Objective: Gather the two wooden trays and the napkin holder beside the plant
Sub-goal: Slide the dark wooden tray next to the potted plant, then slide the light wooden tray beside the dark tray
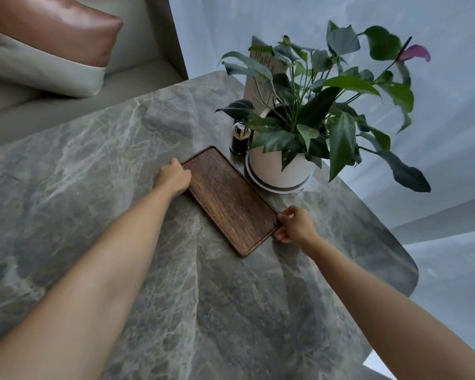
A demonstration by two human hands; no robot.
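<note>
A dark wooden tray (229, 200) lies flat on the grey marble table (121, 165), angled from far left to near right, right beside the potted plant (307, 111) in its white pot. My left hand (173, 176) grips the tray's far left end. My right hand (295, 224) holds the near right end with fingers curled on the rim. Only one tray surface shows; whether a second lies under it I cannot tell. A tall pale holder with printed paper (263, 78) stands behind the plant, partly hidden by leaves.
A small dark toothpick jar (240, 139) stands between the tray's far corner and the pot. A grey sofa with a brown cushion (55, 26) sits at the far left. Sheer curtains hang behind the table's rounded right edge (406, 256).
</note>
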